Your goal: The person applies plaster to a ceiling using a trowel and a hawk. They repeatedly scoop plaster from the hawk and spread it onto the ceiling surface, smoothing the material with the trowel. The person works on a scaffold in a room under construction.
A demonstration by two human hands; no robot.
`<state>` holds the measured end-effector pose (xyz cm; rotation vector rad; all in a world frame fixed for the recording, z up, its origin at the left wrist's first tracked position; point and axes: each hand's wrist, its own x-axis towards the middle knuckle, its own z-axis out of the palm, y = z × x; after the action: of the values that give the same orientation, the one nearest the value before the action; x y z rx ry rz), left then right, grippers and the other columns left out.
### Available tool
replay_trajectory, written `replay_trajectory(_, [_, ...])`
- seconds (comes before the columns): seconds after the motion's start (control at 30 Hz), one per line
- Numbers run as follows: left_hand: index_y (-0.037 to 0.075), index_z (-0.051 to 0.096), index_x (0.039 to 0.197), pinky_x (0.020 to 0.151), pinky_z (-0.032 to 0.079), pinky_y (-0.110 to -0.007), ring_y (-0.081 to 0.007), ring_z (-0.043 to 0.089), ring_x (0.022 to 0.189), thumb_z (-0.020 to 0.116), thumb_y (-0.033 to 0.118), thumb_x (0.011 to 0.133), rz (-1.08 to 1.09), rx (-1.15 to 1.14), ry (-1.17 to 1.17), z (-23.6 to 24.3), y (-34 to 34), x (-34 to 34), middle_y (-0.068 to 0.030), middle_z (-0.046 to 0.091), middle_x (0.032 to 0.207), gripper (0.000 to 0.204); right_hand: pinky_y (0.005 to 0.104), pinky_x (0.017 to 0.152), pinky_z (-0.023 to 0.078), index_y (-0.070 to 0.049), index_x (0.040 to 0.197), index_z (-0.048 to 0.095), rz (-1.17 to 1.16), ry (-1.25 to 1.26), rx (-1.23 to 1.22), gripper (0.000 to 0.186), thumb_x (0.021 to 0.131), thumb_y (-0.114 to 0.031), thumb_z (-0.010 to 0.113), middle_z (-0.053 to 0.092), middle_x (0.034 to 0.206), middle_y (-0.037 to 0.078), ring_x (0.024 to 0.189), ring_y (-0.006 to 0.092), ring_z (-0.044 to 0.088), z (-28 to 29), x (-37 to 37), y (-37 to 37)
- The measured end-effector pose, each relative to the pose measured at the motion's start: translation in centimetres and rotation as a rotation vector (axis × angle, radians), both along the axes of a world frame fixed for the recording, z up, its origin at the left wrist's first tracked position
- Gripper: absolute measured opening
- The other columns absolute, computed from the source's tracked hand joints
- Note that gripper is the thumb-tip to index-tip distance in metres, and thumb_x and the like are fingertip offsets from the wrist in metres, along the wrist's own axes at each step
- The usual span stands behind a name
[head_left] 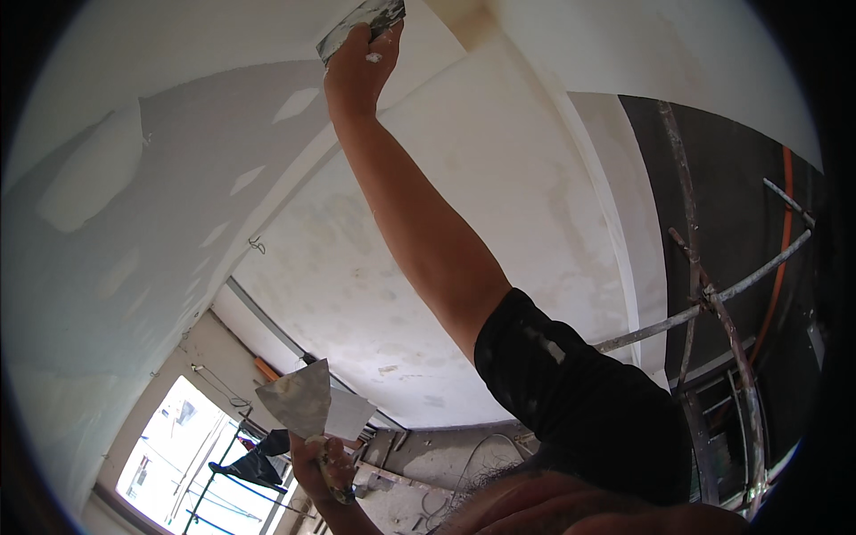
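Raised overhead, the right hand (364,76) clamps a flat blade (349,28) close to the whitish plaster (241,40), while the lower left hand (309,462) is wrapped round an upright putty knife (299,399).

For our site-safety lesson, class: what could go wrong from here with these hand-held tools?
Pale compound smeared on the right hand could loosen its grip on the raised metal blade, which might drop onto the bare forearm below.

The left hand holds a wide putty knife blade-up; it might nick that forearm if the two came together.
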<state>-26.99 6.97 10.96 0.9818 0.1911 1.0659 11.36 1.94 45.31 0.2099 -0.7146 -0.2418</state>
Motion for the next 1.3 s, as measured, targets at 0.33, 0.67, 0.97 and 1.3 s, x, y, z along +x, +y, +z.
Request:
replay_trajectory(0.33, [0.023, 0.025, 0.154, 0.03, 0.039, -0.023, -0.0142, 0.045, 0.04, 0.045, 0.013, 0.09, 0.003, 0.092, -0.046, 0.2, -1.2, 1.0, -0.0166, 0.054, 0.072, 0.067, 0.0478, 0.119, 0.031, 0.004, 0.154, 0.028, -0.28, 0.159, -0.149, 0.058, 0.103, -0.017, 0.047, 0.034, 0.154, 0.029, 0.141, 0.0413, 0.038, 3.1, -3.1, -0.9])
replay_trajectory(0.67, [0.028, 0.018, 0.157, 0.029, 0.038, -0.023, -0.0136, 0.041, 0.041, 0.046, 0.01, 0.088, -0.069, 0.105, -0.054, 1.0, -2.0, 3.0, -0.0164, 0.052, 0.072, 0.077, 0.0447, 0.114, 0.035, 0.005, 0.149, 0.037, -0.433, 0.031, 0.039, 0.052, 0.105, -0.019, 0.047, 0.043, 0.149, 0.028, 0.139, 0.0365, 0.042, 1.5, -4.0, -0.9])
replay_trajectory(0.97, [0.014, 0.019, 0.158, 0.029, 0.046, -0.031, -0.0153, 0.048, 0.04, 0.041, 0.013, 0.092, -0.081, 0.165, -0.006, -0.4, -1.0, 5.0, -0.0152, 0.054, 0.071, 0.069, 0.0486, 0.072, 0.051, 0.0, 0.111, 0.059, -1.136, 0.078, -0.362, 0.021, 0.093, -0.007, 0.051, 0.066, 0.089, 0.028, 0.086, 0.046, 0.066, -4.1, 10.5, -9.9])
replay_trajectory(1.3, [0.021, 0.022, 0.157, 0.029, 0.037, -0.022, -0.0126, 0.041, 0.043, 0.044, 0.008, 0.086, -0.228, 0.008, 0.045, -0.7, 0.3, 9.6, -0.0152, 0.053, 0.074, 0.076, 0.0544, 0.077, 0.051, 0.001, 0.111, 0.058, -1.409, 0.013, -0.413, 0.021, 0.093, -0.008, 0.053, 0.066, 0.09, 0.03, 0.089, 0.0484, 0.064, -1.9, 10.6, -11.6])
